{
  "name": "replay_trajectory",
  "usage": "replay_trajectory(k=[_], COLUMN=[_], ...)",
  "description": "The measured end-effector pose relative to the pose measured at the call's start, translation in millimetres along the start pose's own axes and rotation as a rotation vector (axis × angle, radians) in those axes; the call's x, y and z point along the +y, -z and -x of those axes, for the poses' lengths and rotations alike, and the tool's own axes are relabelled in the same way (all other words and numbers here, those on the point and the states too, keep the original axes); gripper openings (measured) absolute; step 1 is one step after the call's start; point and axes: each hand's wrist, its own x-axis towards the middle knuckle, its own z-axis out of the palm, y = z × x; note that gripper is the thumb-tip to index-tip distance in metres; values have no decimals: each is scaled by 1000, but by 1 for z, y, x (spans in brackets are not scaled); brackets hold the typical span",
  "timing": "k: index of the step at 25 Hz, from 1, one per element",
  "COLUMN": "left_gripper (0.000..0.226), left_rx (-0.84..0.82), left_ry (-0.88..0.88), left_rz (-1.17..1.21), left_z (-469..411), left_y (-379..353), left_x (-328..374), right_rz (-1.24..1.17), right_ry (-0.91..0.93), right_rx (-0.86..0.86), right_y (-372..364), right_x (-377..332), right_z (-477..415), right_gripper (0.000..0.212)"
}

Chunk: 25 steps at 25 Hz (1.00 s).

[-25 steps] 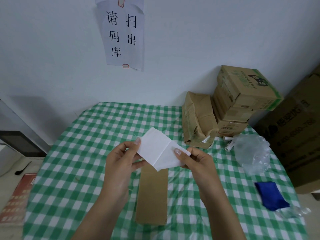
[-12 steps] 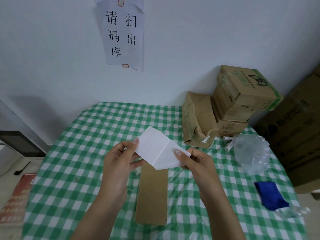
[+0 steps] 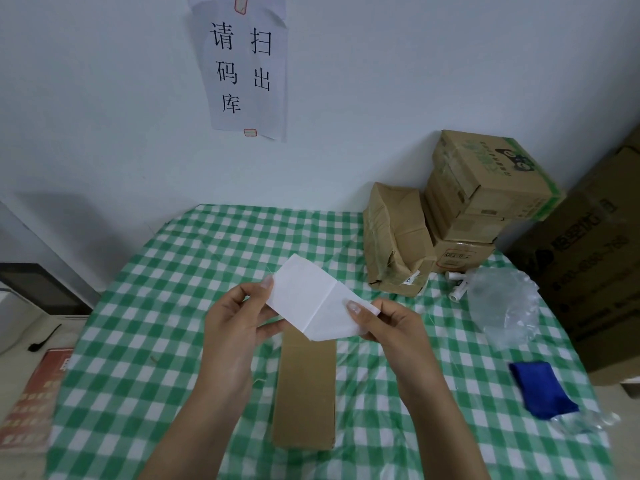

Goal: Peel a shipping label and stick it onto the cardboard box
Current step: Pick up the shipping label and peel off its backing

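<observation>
A white shipping label sheet (image 3: 313, 301) with a crease across its middle is held in the air above the table. My left hand (image 3: 235, 327) pinches its upper left corner and my right hand (image 3: 391, 323) pinches its right end, thumb on top. Right below the sheet a long, narrow brown cardboard box (image 3: 306, 389) lies flat on the green-and-white checked tablecloth (image 3: 138, 358), its far end hidden by the sheet. Its top face shows nothing stuck on it.
Stacked cardboard boxes (image 3: 485, 202) and a crumpled brown parcel (image 3: 394, 244) stand at the back right by the wall. A clear plastic bag (image 3: 502, 306), small white tubes (image 3: 457, 289) and a blue cloth (image 3: 540, 389) lie at the right. A large carton (image 3: 599, 271) flanks the table.
The label sheet and both hands have shifted only slightly; the left hand has drifted a little left. The grip on the sheet is the same.
</observation>
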Motion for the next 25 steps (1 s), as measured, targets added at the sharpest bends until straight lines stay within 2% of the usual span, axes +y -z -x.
replay_trajectory(k=[10,22,25], left_gripper=[18,20,20], left_rx=[34,63,66], left_ry=[-8,-23,-37], left_rz=[22,-1,-6], left_z=[-2,0,1], left_y=[5,7,7], left_x=[3,0,1], right_rz=[24,69,45], right_ry=[6,-72,-77], right_rx=[7,18,17], right_y=[6,23,27], right_x=[10,35,40], right_z=[-5,-13,-14], right_gripper=[30,32,40])
